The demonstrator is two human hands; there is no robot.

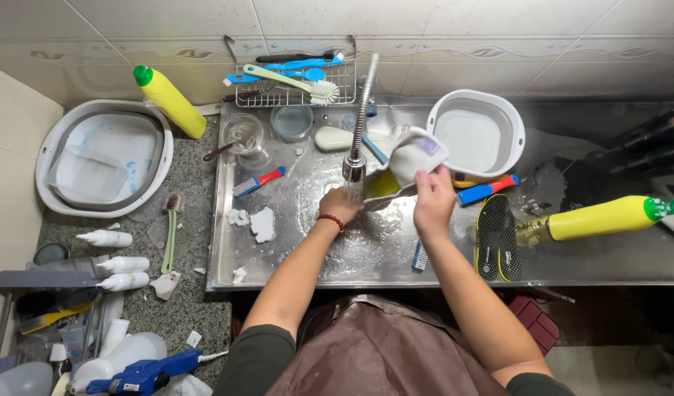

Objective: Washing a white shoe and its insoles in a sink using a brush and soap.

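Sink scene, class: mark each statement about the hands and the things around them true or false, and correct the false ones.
1. Both hands hold a white shoe under the faucet. True.
2. The left hand wears a beaded bracelet. True.
3. The black insoles lie in the white basin. False: they lie on the steel sink floor.
4. The right hand grips a yellow bottle. False: the bottle lies apart at the right.

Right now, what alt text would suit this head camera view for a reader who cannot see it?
Seen from above, a person's hands, left hand and right hand, hold a white shoe under a flexible tap over a wet steel sink. Brushes, yellow bottles and a black insole lie around.
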